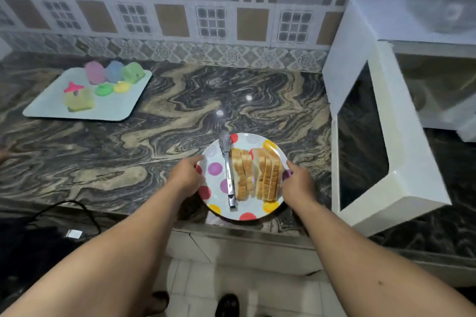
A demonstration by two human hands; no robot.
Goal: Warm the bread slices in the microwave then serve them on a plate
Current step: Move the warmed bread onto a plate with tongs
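Observation:
A round white plate (253, 210) with coloured dots sits at the front edge of the marble counter. On it stand several bread slices (256, 175) on edge in two rows, with metal tongs (228, 170) lying to their left. My left hand (186, 175) grips the plate's left rim. My right hand (298, 184) grips its right rim. The white microwave (386, 33) stands to the right, with its door (386, 147) swung open toward me and the cavity (438, 85) showing.
A pale tray (51, 108) with colourful plastic toys lies at the back left of the counter (154, 141). A black cable (77, 207) hangs over the front edge at left. The open microwave door juts out close to the plate's right side.

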